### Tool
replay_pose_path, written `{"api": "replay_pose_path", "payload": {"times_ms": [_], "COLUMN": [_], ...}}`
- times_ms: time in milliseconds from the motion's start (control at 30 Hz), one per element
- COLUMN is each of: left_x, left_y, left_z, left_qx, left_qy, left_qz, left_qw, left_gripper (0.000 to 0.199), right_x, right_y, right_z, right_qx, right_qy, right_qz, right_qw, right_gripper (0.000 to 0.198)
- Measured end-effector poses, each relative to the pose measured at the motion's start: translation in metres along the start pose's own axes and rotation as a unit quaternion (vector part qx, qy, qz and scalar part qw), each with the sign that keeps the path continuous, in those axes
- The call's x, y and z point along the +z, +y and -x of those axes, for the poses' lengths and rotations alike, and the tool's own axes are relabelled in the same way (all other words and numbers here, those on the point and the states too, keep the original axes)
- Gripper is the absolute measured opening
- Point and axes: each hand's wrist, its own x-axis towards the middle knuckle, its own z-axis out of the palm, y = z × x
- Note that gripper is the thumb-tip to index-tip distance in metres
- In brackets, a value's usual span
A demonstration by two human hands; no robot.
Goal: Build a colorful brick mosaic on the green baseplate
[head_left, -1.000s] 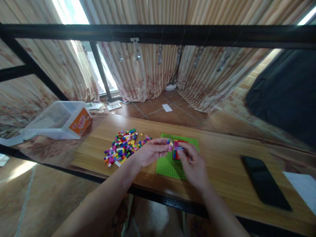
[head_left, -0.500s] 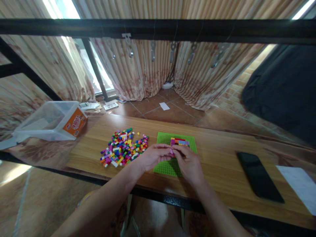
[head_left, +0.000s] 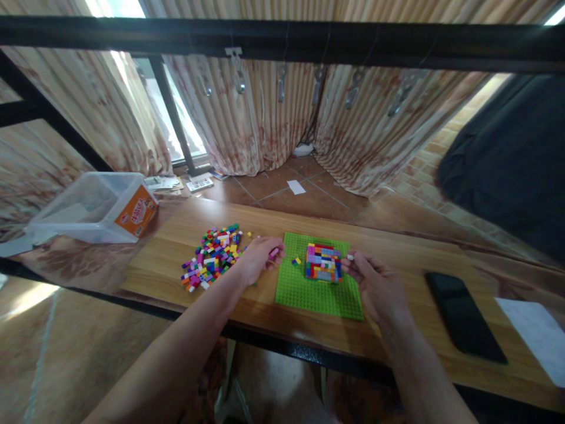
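Near the left edge of the green baseplate (head_left: 318,303), my left hand (head_left: 260,259) is closed on a pink-purple toy brick (head_left: 274,253). My right hand (head_left: 375,282), at the plate's right side, pinches a small white brick (head_left: 350,257) between thumb and fingers. Between the hands, a low block of many-coloured bricks (head_left: 324,263) stands on the baseplate. A small yellow and dark piece (head_left: 296,261) sits on the plate to the left of that block. Behind my left hand spreads a heap of loose bricks (head_left: 212,259), partly hidden by the hand and forearm.
The wooden table (head_left: 168,241) carries a black phone (head_left: 465,317) and a white paper (head_left: 532,333) on the right. A clear plastic bin (head_left: 83,215) with an orange label stands at the far left. A black bar (head_left: 282,40) with hanging hooks crosses above.
My hands, together over the baseplate before, have parted: the left moved left with the pink-purple brick, the right moved right with a white brick. The brick block is now uncovered.
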Motion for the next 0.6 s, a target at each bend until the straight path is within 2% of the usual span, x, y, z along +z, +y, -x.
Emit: {"api": "replay_pose_path", "payload": {"times_ms": [67,100,200,267,400,467,600], "left_x": [0.004,0.007,0.018,0.024,0.031,0.033,0.036], "left_y": [-0.007,-0.010,-0.021,-0.025,-0.031,-0.032,-0.032], "left_z": [-0.002,-0.003,-0.004,-0.003,-0.003,-0.004,-0.005], "left_qx": [0.070,0.104,0.163,0.177,0.201,0.204,0.199], "left_qy": [0.008,0.016,0.035,0.039,0.037,0.037,0.040], "left_qz": [-0.126,-0.197,-0.380,-0.457,-0.523,-0.537,-0.547], "left_qw": [0.990,0.975,0.910,0.871,0.827,0.818,0.812], "left_gripper": [0.018,0.016,0.022,0.030,0.025,0.021,0.018], "right_x": [-0.005,-0.007,-0.012,-0.017,-0.025,-0.027,-0.025], "right_y": [-0.001,-0.001,0.002,0.005,0.013,0.015,0.016], "right_z": [-0.002,-0.002,-0.003,-0.004,-0.008,-0.009,-0.009], "right_qx": [0.012,0.015,0.012,-0.001,-0.069,-0.095,-0.106], "right_qy": [-0.005,-0.006,-0.004,-0.009,-0.051,-0.067,-0.084], "right_qz": [0.013,0.032,0.122,0.188,0.295,0.322,0.346], "right_qw": [1.000,0.999,0.992,0.982,0.952,0.939,0.928], "right_gripper": [0.031,0.033,0.034,0.031,0.025,0.023,0.021]}}
